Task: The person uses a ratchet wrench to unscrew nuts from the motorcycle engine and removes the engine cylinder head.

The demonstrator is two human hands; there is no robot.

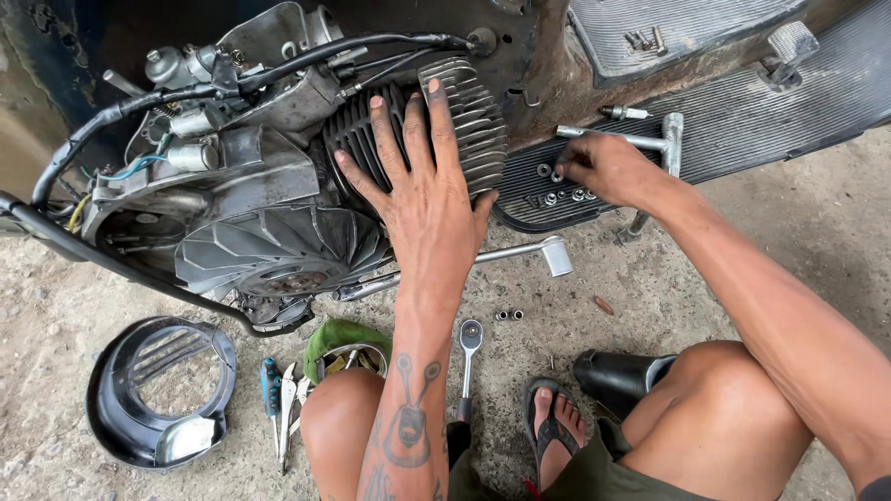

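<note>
Pressing flat on the finned cylinder [436,130] of a scooter engine [251,204], the person's left hand [422,190] has its fingers spread wide apart over the cooling fins, gripping nothing. Over to the right, the right hand [603,167] sits on the ribbed floorboard [742,121], fingers pinched together at a little cluster of nuts [566,193]; can't really tell if one is actually caught between them. A T-handle wrench [640,139] lies just beside that hand. On the concrete floor nearer the knees lie a ratchet [469,357], screwdrivers [278,399] and a black fan cover [158,390] off to the left.
</note>
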